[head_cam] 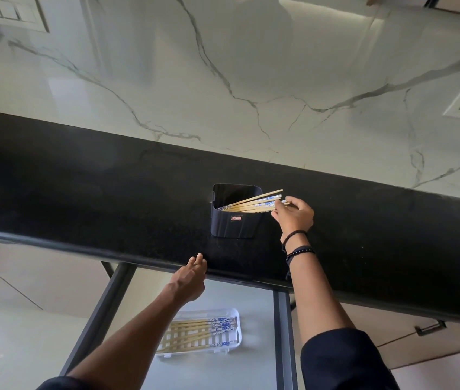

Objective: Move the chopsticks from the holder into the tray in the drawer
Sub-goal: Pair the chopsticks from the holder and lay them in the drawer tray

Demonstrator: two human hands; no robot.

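Down in the drawer [280, 333], a white slatted plastic tray [235, 315] holds bamboo chopsticks [192, 329] with blue-patterned ends. The left hand [192, 277] is at the glossy black stone table [82, 192] edge, fingers straight, its grip apart. Farther back, the right hand [293, 216] has its grip pinched on the leaning chopsticks [254, 202] in the squarish black holder [234, 223], below a veined marble wall [223, 80].

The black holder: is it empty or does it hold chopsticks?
Not empty. Several chopsticks lean inside the holder, tops sticking out past its right rim, where the right hand pinches them.
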